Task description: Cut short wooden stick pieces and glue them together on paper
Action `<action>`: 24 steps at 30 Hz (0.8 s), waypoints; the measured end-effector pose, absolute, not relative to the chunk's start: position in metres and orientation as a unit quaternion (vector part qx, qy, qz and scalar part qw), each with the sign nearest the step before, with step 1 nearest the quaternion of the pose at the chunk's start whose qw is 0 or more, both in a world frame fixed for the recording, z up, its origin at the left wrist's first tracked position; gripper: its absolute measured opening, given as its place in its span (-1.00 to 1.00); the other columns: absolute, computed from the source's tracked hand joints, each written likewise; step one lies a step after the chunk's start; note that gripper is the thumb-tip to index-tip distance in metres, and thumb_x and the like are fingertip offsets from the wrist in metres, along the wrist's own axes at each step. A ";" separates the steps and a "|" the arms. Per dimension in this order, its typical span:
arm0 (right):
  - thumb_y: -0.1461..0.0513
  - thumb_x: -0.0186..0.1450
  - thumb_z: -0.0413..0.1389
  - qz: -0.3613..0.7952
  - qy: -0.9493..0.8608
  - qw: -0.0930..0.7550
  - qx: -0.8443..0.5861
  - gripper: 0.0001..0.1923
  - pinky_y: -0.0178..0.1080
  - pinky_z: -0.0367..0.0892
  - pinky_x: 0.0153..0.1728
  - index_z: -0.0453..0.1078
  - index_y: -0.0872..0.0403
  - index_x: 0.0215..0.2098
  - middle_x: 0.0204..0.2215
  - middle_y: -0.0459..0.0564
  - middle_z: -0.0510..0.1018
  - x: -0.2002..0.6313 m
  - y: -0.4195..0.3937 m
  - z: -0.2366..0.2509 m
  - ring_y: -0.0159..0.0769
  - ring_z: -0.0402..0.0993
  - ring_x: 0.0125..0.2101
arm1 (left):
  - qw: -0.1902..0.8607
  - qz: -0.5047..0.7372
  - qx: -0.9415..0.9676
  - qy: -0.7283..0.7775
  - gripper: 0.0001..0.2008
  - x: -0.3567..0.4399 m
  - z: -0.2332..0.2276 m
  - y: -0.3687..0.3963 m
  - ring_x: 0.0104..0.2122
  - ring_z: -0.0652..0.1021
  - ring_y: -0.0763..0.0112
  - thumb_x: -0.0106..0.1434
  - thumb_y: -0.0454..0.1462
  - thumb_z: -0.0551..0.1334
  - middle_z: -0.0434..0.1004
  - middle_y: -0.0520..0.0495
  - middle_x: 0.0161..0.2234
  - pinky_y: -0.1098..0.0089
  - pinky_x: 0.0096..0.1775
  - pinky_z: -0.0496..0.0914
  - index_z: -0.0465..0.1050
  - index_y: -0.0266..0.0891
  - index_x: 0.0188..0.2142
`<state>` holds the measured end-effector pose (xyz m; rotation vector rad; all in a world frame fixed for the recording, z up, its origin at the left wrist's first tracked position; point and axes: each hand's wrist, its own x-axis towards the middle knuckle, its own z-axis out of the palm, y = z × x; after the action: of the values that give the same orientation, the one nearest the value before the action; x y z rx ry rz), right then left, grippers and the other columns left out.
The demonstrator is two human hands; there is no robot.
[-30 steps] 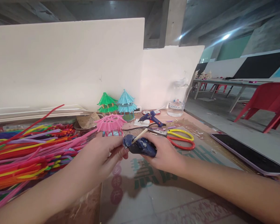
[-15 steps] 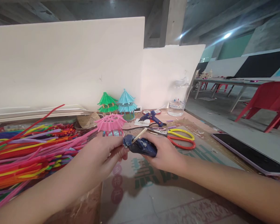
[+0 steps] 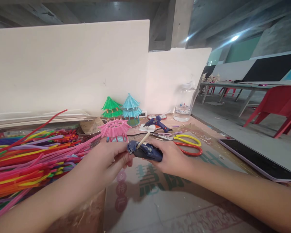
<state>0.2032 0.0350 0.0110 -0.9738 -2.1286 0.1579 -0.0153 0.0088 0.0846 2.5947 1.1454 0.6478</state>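
Note:
My right hand [image 3: 171, 158] grips a dark blue glue gun [image 3: 145, 150] smeared with dried glue, its nozzle pointing left. A short wooden stick [image 3: 143, 140] slants up from the gun near its nozzle. My left hand [image 3: 106, 160] is at the nozzle end with its fingers pinched together; what they pinch is hidden. Just behind my left hand stands a pink pipe-cleaner pavilion roof [image 3: 114, 128].
A heap of coloured pipe cleaners [image 3: 26, 158] fills the left. Green [image 3: 111, 108] and blue [image 3: 131, 108] pavilion models stand by the white board. A second glue gun [image 3: 157, 123], yellow-and-red scissors [image 3: 186, 144], a clear jar [image 3: 184, 104] and a dark tablet [image 3: 257, 158] lie to the right.
Both hands and the glue gun stay almost still; the stick has tipped slightly more upright and the hands shifted a little.

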 end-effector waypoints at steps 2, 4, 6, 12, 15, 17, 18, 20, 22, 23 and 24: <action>0.21 0.19 0.22 0.060 -0.837 0.388 -0.381 -0.63 -0.17 0.44 -0.21 0.44 0.02 -0.02 -0.15 0.05 0.65 0.203 0.035 0.011 -0.10 0.60 -0.19 | 0.126 0.217 0.884 0.395 -0.77 -0.015 0.086 0.008 -0.56 0.52 0.43 0.26 -0.26 0.04 0.51 0.07 -0.57 0.50 -0.50 0.31 0.37 -0.18 -0.49; 0.18 0.21 0.22 0.058 -0.836 0.394 -0.377 -0.63 -0.16 0.44 -0.20 0.45 0.02 -0.01 -0.15 0.05 0.65 0.203 0.036 0.011 -0.10 0.61 -0.19 | 0.139 0.212 0.880 0.401 -0.77 -0.014 0.087 0.008 -0.56 0.52 0.42 0.26 -0.23 0.05 0.51 0.07 -0.56 0.50 -0.51 0.31 0.38 -0.18 -0.48; 0.16 0.21 0.23 0.062 -0.833 0.403 -0.375 -0.64 -0.16 0.45 -0.19 0.45 0.03 -0.02 -0.17 0.05 0.65 0.202 0.037 0.010 -0.10 0.61 -0.20 | 0.149 0.210 0.876 0.408 -0.75 -0.012 0.089 0.008 -0.56 0.50 0.42 0.26 -0.21 0.04 0.49 0.07 -0.57 0.50 -0.52 0.30 0.38 -0.19 -0.48; 0.09 0.20 0.26 0.064 -0.817 0.415 -0.395 -0.63 -0.16 0.45 -0.19 0.47 0.02 -0.04 -0.24 0.03 0.66 0.201 0.041 0.008 -0.11 0.61 -0.24 | 0.191 0.236 0.854 0.423 -0.73 -0.009 0.085 0.013 -0.52 0.46 0.42 0.27 -0.14 0.08 0.46 0.06 -0.55 0.47 -0.47 0.31 0.44 -0.22 -0.42; 0.09 0.22 0.24 0.053 -0.819 0.406 -0.401 -0.62 -0.15 0.46 -0.19 0.46 0.02 -0.02 -0.20 0.04 0.66 0.200 0.041 0.007 -0.11 0.61 -0.22 | 0.279 0.289 0.817 0.414 -0.62 -0.005 0.074 0.015 -0.46 0.48 0.38 0.18 -0.09 0.24 0.51 0.05 -0.42 0.43 -0.43 0.37 0.44 -0.22 -0.06; 0.09 0.22 0.23 0.047 -0.828 0.388 -0.403 -0.61 -0.14 0.46 -0.17 0.46 0.02 -0.01 -0.17 0.05 0.65 0.199 0.039 0.006 -0.09 0.60 -0.19 | 0.328 0.335 0.790 0.396 -0.45 -0.002 0.067 0.015 -0.37 0.52 0.34 0.12 -0.08 0.31 0.56 -0.01 -0.30 0.40 -0.37 0.41 0.35 -0.21 0.08; 0.08 0.22 0.23 0.046 -0.831 0.378 -0.405 -0.61 -0.13 0.46 -0.18 0.47 0.02 -0.02 -0.18 0.06 0.65 0.199 0.038 0.006 -0.08 0.60 -0.18 | 0.331 0.352 0.784 0.390 -0.46 0.000 0.064 0.014 -0.34 0.53 0.33 0.12 -0.09 0.31 0.58 -0.03 -0.25 0.39 -0.34 0.42 0.36 -0.21 0.07; 0.06 0.21 0.23 0.045 -0.833 0.367 -0.412 -0.59 -0.10 0.47 -0.20 0.47 0.03 -0.02 -0.19 0.07 0.66 0.197 0.036 0.007 -0.04 0.61 -0.18 | 0.308 0.368 0.788 0.386 -0.60 0.002 0.061 0.012 -0.32 0.53 0.34 0.16 -0.10 0.29 0.59 -0.03 -0.22 0.41 -0.32 0.41 0.44 -0.20 -0.03; 0.05 0.20 0.24 0.042 -0.830 0.375 -0.411 -0.55 -0.06 0.47 -0.18 0.45 0.04 0.01 -0.16 0.08 0.65 0.196 0.034 0.009 -0.01 0.60 -0.17 | 0.282 0.371 0.797 0.385 -0.68 0.002 0.061 0.010 -0.36 0.52 0.37 0.19 -0.12 0.26 0.58 0.00 -0.27 0.44 -0.36 0.38 0.46 -0.20 -0.10; 0.05 0.19 0.25 0.040 -0.829 0.383 -0.405 -0.53 -0.04 0.46 -0.15 0.45 0.04 0.03 -0.14 0.09 0.64 0.195 0.034 0.011 0.00 0.60 -0.15 | 0.274 0.373 0.800 0.382 -0.70 0.001 0.062 0.008 -0.37 0.51 0.39 0.20 -0.13 0.24 0.58 0.01 -0.29 0.45 -0.38 0.37 0.46 -0.20 -0.11; 0.05 0.19 0.26 0.039 -0.829 0.391 -0.398 -0.51 -0.03 0.45 -0.12 0.44 0.05 0.04 -0.13 0.10 0.64 0.195 0.034 0.012 0.00 0.59 -0.13 | 0.270 0.374 0.802 0.380 -0.71 0.001 0.064 0.007 -0.38 0.50 0.40 0.20 -0.14 0.24 0.57 0.01 -0.29 0.46 -0.39 0.36 0.46 -0.20 -0.11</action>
<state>0.1948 0.0341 0.0122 -1.0108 -2.1065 0.0986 0.0007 0.0073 0.0641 2.1613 1.0231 1.0069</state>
